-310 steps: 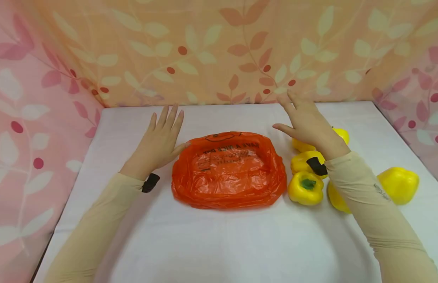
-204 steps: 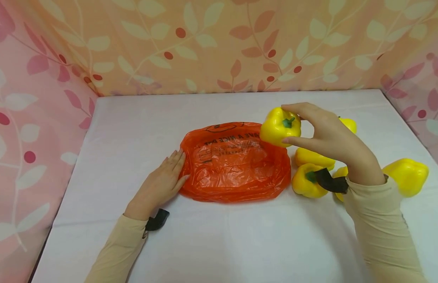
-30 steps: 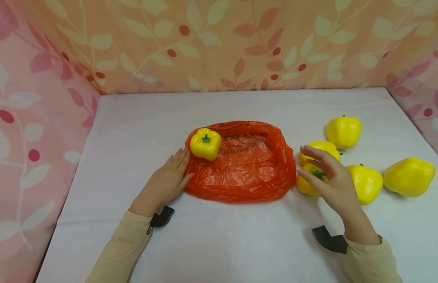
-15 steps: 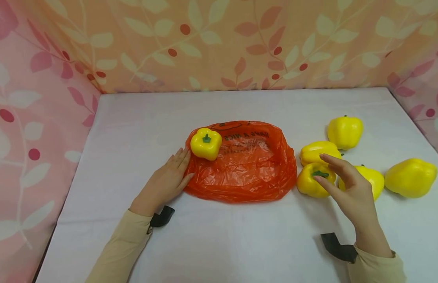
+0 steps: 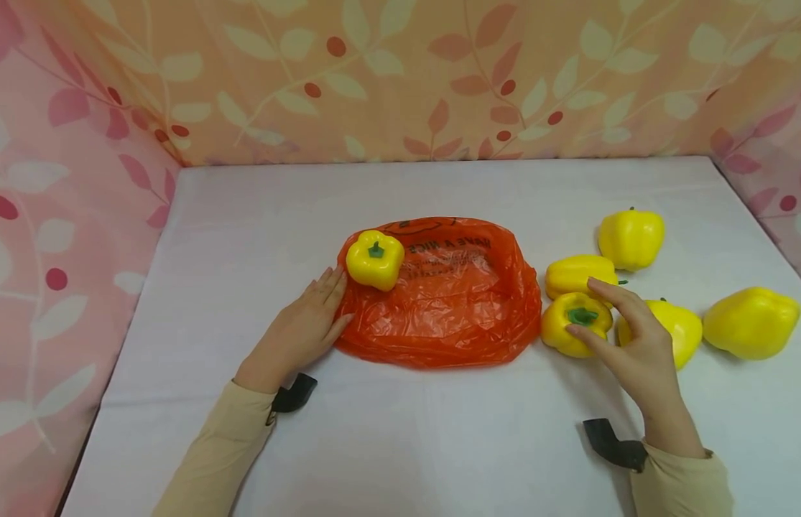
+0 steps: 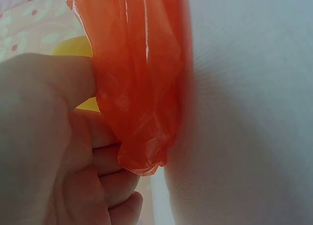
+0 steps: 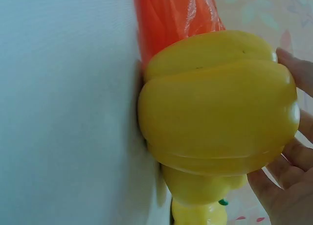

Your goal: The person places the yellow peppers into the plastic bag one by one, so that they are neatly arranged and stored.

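Note:
A red plastic bag with its mouth spread open lies in the middle of the table. One yellow bell pepper sits at its left end, green stem up. My left hand rests against the bag's left side with fingers extended; the left wrist view shows the thumb at the bag's edge. My right hand reaches over another bell pepper beside the bag's right side, thumb in front of it and index finger behind. In the right wrist view, that pepper is on the table, fingertips close at its upper side.
More yellow bell peppers stand to the right: one lying on its side, one farther back, one partly behind my right hand and one at the far right. A patterned curtain borders the white table.
Over the earlier frames, my right hand carried one bell pepper into the bag's left end, then returned to the right. In the last half second it shifted slightly left over the pepper; my left hand stayed put.

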`<state>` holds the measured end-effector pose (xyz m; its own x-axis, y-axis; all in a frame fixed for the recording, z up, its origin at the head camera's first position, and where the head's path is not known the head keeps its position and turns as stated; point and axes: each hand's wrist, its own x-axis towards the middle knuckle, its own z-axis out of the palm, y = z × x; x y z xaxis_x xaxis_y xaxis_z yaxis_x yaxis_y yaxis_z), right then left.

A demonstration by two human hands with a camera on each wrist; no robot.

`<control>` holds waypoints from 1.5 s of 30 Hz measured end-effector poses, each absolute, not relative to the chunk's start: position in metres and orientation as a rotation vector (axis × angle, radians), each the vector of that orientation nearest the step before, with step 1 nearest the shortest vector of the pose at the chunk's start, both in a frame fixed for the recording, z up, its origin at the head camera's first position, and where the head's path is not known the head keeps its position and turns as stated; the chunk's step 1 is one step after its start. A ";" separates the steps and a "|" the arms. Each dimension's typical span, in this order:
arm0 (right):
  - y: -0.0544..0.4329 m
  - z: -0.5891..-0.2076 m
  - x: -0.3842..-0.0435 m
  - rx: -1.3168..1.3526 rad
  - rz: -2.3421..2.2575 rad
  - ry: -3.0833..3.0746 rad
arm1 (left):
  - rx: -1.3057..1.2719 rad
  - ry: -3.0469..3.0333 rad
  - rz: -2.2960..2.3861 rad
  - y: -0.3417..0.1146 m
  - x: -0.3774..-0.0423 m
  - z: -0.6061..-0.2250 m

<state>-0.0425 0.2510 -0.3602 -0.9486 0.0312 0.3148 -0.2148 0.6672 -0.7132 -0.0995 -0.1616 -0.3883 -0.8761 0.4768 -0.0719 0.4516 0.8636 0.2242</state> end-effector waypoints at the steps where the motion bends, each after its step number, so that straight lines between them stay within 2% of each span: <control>1: 0.251 -0.361 -0.043 0.137 1.154 -2.607 | 0.727 2.912 0.305 -0.162 -0.100 -0.388; 20: 0.259 -0.368 -0.039 0.124 1.172 -2.753 | 0.721 2.909 0.308 -0.161 -0.097 -0.390; 38: 0.265 -0.365 -0.042 0.002 1.284 -2.930 | 0.736 2.935 0.298 -0.162 -0.097 -0.391; 45: 0.263 -0.360 -0.042 -0.051 1.179 -2.980 | 0.737 2.936 0.304 -0.160 -0.098 -0.390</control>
